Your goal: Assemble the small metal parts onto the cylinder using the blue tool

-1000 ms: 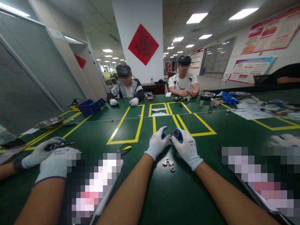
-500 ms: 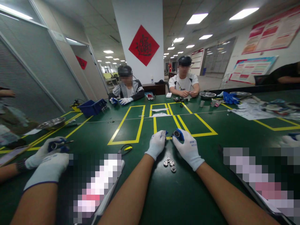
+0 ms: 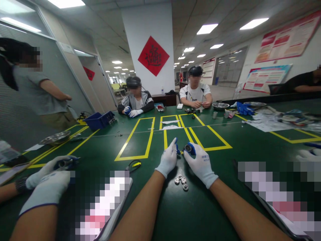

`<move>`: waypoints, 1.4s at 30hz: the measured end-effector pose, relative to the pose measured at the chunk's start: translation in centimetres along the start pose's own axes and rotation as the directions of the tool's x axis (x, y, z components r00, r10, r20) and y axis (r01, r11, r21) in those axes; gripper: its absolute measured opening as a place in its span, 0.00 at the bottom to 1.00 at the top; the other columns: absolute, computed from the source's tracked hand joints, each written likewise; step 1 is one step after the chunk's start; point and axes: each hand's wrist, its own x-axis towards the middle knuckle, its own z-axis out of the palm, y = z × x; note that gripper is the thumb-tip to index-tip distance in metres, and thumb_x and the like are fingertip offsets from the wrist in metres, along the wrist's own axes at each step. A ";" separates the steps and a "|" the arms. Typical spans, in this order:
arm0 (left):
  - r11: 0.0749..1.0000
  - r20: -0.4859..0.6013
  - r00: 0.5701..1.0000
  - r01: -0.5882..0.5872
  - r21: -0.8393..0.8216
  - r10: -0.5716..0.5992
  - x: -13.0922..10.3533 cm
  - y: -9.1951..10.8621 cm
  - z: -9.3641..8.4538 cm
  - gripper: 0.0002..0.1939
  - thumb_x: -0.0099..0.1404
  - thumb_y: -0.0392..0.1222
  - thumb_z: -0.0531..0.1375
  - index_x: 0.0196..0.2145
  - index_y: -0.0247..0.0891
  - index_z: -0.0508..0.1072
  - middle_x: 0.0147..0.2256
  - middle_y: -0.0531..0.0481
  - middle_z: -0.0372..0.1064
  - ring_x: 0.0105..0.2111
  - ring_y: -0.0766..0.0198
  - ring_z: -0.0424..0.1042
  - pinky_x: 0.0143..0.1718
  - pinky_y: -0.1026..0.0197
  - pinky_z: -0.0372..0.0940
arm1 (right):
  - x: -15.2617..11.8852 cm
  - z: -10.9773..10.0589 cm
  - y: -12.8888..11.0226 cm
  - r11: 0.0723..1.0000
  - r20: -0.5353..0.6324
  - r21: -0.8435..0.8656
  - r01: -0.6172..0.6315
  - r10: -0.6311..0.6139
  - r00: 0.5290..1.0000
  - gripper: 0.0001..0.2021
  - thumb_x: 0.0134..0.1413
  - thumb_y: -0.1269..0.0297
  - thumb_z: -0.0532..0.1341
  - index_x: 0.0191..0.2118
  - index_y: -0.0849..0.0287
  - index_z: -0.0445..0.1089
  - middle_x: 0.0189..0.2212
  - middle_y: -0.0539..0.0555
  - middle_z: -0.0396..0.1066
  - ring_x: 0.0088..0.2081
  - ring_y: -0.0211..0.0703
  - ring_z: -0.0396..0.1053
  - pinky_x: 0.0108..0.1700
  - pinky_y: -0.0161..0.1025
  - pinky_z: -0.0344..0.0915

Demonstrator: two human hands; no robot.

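Left hand [image 3: 168, 159] has uncurled near a round-rimmed piece [image 3: 187, 148] (metal, probably).

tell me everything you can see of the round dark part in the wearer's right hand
The round part is small and dark, with a paler, metal-looking rim around a dark, hollow-looking middle. Its round end faces the camera; the rest is mostly hidden. The white-and-blue gloved right hand grips it in its fingers over the green table, farther out than the small metal discs. Finer detail is too small to make out.
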 end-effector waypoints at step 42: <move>0.967 0.102 0.979 -0.191 0.169 0.176 -0.2 1.2 0.1 0.24 0.62 0.42 0.64 0.57 0.41 0.72 0.52 0.44 0.71 0.50 0.56 0.72 0.55 0.54 0.68 | 0.0 0.1 -0.4 0.999 0.055 0.032 -0.015 0.013 0.998 0.15 0.61 0.56 0.62 0.48 0.60 0.70 0.43 0.60 0.74 0.46 0.53 0.73 0.52 0.52 0.71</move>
